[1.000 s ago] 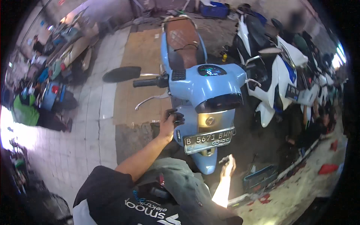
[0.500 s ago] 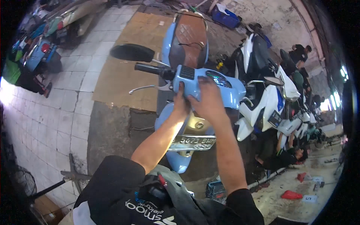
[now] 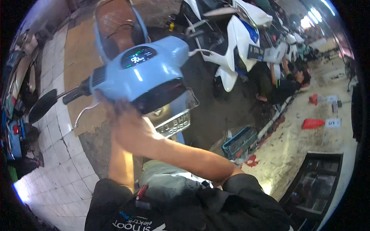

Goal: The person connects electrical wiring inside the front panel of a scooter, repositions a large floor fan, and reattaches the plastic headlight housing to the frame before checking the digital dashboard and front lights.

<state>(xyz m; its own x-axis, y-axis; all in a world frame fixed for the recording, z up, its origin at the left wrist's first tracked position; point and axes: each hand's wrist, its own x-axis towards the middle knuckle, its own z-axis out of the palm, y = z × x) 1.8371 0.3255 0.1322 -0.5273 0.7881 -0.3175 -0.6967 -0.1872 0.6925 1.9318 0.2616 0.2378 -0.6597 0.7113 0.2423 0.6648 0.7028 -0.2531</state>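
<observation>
In front of me stands a light-blue scooter; its blue handlebar cover (image 3: 119, 82) carries a lit digital display (image 3: 138, 57). Smeared by motion, my right hand (image 3: 129, 121) is at the cover's lower left edge, beside the dark headlight (image 3: 162, 95). My left hand (image 3: 103, 101) is behind it, mostly hidden, with part of it against the cover near the brake lever (image 3: 85, 112). The fingers of neither hand can be made out. A black grip (image 3: 76, 94) and a round-edged mirror (image 3: 43, 106) stick out to the left. Below the headlight sits a number plate (image 3: 175, 124).
The scooter's brown seat (image 3: 117, 29) lies beyond the display. White scooters (image 3: 229, 57) stand close on the right, with a co-worker (image 3: 287, 82) low beside them. A blue-edged tray (image 3: 239, 141) and a red cloth-like thing (image 3: 313, 123) lie at right. Cardboard (image 3: 79, 50) covers tiles at left.
My view has swung right and closer, so the scooter appears further left and larger. Both hands have shifted from the cover's front, near the display, to its lower left edge, my right crossing over my left.
</observation>
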